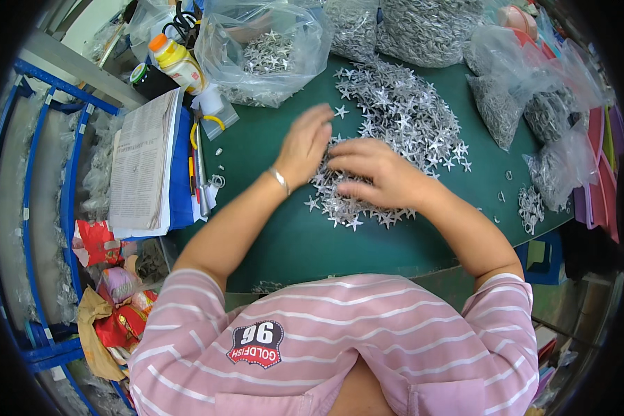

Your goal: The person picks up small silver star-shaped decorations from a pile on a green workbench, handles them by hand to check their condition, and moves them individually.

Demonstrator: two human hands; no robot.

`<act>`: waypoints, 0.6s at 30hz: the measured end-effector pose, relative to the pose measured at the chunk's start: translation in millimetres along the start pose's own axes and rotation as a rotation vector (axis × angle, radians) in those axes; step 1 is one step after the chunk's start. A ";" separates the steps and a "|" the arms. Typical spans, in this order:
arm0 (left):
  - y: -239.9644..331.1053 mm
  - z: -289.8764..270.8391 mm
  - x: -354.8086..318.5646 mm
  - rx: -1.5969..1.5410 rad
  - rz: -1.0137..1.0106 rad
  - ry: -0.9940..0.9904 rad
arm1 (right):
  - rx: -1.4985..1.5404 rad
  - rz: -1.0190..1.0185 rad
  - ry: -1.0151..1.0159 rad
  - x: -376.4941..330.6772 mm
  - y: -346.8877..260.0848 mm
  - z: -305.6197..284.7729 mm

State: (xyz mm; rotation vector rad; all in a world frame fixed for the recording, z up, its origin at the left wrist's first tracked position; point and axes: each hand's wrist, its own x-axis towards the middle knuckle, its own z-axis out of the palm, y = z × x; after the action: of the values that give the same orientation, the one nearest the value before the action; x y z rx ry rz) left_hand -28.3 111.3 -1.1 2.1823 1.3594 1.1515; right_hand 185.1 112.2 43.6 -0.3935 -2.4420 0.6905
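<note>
A big heap of silver star-shaped metal pieces [416, 114] spreads over the green tabletop [256, 236]. My left hand [306, 144] stands edge-on at the heap's left side, its fingers stretched out and slightly blurred. Over the nearer part of the heap reaches my right hand [378, 170], with fingers extended and the thumb apart from them. Stars lie beneath and around it; its fingertips come close to my left hand. I see nothing held in either hand. One single star [341, 111] lies apart just beyond my left fingers.
Behind the heap stands an open clear bag of stars [267, 55], with full bags of metal parts [430, 31] beside it. At left are a newspaper stack [142, 163], yellow-handled scissors [200, 128] and an orange-capped bottle [177, 59]. Small metal links [531, 208] lie at right.
</note>
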 end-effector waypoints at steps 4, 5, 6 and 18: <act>10.0 -36.5 49.4 0.753 0.308 0.248 | 0.005 0.136 0.166 9.0 14.6 -17.3; 11.8 -43.3 56.6 0.823 0.331 0.348 | 0.050 0.167 0.189 12.9 21.7 -18.2; 14.3 -51.1 66.8 0.856 0.292 0.341 | 0.053 0.209 0.171 16.7 29.1 -19.7; -12.0 -170.4 164.5 0.871 -0.094 0.150 | -0.214 0.317 -0.036 127.4 153.2 47.7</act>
State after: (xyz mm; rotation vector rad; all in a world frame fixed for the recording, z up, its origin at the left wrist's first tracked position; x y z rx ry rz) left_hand -130.4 235.0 173.5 2.5442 2.3243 0.7618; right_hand 74.1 272.7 -18.9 -0.8737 -2.5222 0.5664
